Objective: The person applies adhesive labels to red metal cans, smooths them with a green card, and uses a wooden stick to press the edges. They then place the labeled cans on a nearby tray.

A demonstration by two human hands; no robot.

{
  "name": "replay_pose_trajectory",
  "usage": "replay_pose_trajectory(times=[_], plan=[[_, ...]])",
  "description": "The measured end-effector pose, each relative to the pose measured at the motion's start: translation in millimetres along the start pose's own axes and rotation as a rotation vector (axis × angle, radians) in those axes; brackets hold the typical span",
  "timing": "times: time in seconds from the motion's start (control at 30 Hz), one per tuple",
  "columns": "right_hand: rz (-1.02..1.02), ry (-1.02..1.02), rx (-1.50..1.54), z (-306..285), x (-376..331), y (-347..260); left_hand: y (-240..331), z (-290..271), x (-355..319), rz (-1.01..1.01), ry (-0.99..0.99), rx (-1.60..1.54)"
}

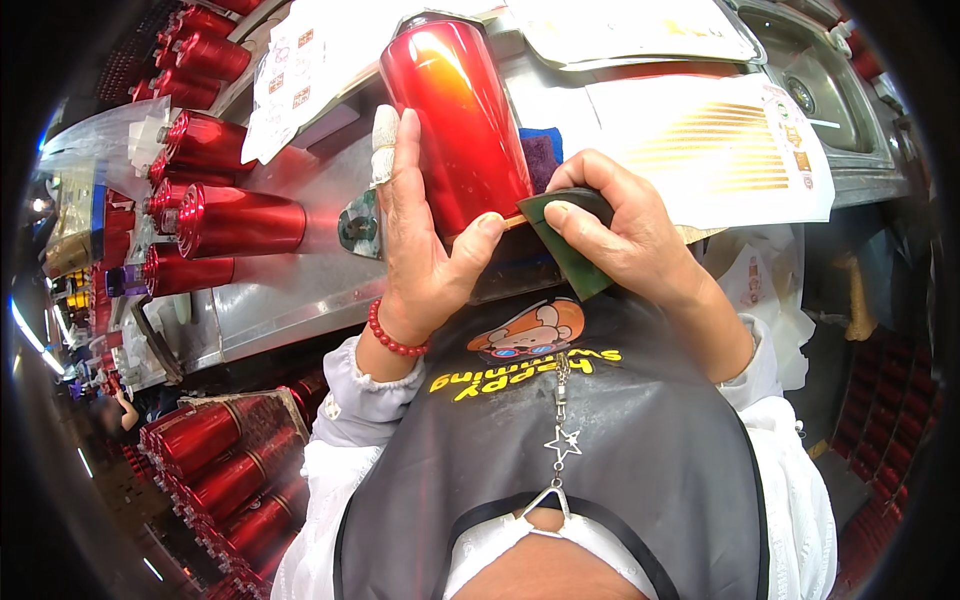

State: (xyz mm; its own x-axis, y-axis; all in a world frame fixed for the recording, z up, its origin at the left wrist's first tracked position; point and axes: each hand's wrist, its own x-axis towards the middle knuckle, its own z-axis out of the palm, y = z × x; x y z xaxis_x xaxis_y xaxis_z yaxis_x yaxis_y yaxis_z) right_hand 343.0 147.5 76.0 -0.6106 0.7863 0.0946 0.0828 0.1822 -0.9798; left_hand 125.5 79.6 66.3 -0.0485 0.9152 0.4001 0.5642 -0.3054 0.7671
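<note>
A glossy red metal canister (460, 110) lies on the work surface in front of me, tilted slightly, its base end toward me. My left hand (415, 250) rests along its left side with fingers stretched out and the thumb by the base edge. White wrapping covers one of its fingers. My right hand (635, 235) pinches a flat dark green scraper (572, 255) between thumb and fingers. The scraper's corner meets the canister's lower right edge, where a thin gold strip (514, 222) shows. The canister's underside is hidden.
Several red canisters (245, 220) lie to the left on the metal table (270, 315). A sheet with gold strips (720, 150) is at the right, before a steel sink (835, 95). A purple cloth (540, 160) sits behind the scraper. More canisters (215, 440) are stacked low at left.
</note>
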Motion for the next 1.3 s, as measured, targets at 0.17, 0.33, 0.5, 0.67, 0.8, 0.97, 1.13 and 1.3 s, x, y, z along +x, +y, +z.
replay_pose_trajectory(times=[0.17, 0.33, 0.5, 0.67, 0.8, 0.97, 1.13, 1.3], plan=[[-0.006, -0.002, -0.009, 0, 1, 1, -2, 0, 0, 0.005, 0.009, -0.091], [0.011, -0.011, 0.004, 0, 1, 2, -6, -4, -2, 0.012, -0.007, -0.039], [0.028, -0.018, 0.016, 0, 1, 1, -6, -2, -3, 0.013, -0.004, -0.028], [0.029, -0.015, 0.015, 0, 1, 1, -5, 0, -2, 0.024, 0.005, -0.051], [0.000, -0.012, 0.005, 0, 1, 2, -4, 0, -1, 0.016, 0.002, 0.007], [0.010, -0.013, 0.008, 0, 1, 3, -4, 1, 0, 0.019, 0.006, 0.027], [0.033, -0.016, 0.025, 0, 1, 2, -4, 2, -5, 0.029, 0.106, -0.209], [0.054, -0.030, 0.059, -1, 1, 4, -4, -12, -37, 0.493, 0.198, 0.496]])
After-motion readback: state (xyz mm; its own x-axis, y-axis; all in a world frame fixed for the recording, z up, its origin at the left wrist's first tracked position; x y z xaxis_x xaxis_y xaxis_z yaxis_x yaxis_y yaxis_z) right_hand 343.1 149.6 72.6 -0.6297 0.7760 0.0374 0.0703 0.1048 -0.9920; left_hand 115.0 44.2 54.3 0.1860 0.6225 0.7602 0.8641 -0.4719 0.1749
